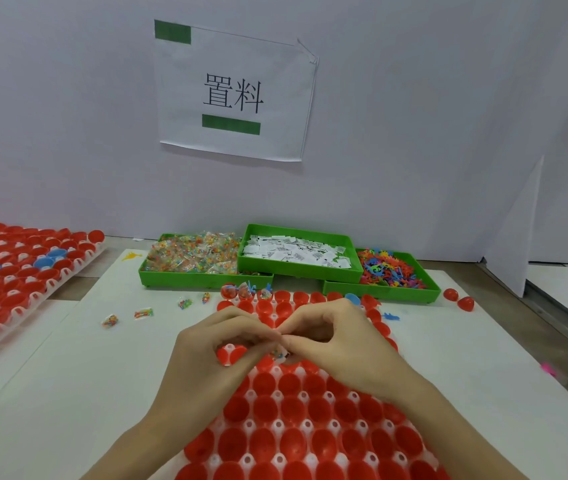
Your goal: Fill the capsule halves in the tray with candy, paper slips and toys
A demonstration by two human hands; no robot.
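Observation:
A white tray of open red capsule halves lies in front of me. Both hands meet over its upper middle. My left hand and my right hand pinch a small candy packet between their fingertips, just above a capsule half. Three capsule halves in the far row hold candy, paper and toys. Behind stand three green bins: candy packets, paper slips, small plastic toys.
Loose candy packets lie on the white board left of the tray. A second tray of red and blue capsule halves sits at far left. Two loose red halves lie at right. A white wall with a paper sign stands behind.

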